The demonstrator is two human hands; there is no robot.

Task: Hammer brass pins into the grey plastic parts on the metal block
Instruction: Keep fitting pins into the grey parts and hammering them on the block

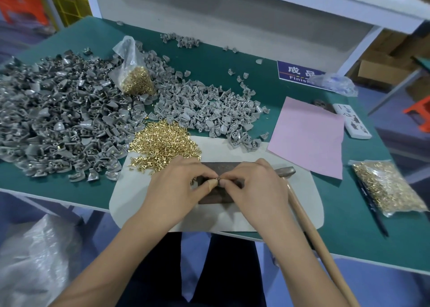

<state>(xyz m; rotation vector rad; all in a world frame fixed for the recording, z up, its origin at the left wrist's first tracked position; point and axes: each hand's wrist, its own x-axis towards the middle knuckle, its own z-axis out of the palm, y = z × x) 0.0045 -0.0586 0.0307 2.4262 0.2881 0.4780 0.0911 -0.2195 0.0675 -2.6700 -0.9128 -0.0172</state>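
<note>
**Both hands pinch a small part over the metal block**

The metal block (pixel 223 167) lies on a pale mat (pixel 297 204) at the near edge of the green surface (pixel 349 225), its long axis running left to right. Most of it is covered by the hands. The left hand (pixel 179 185) and right hand (pixel 253 185) meet fingertip to fingertip above the block's middle, pinching a tiny part (pixel 218 178); it is too small and too hidden to tell which way it points.

The hammer (pixel 309 225) lies just right of the right hand, head beside the block, wooden handle running toward the viewer and cut off by the bottom edge.

A loose heap of brass pins (pixel 162 144) sits just beyond the left hand. Grey plastic parts (pixel 69 111) spread across the far left and middle of the surface.
</note>
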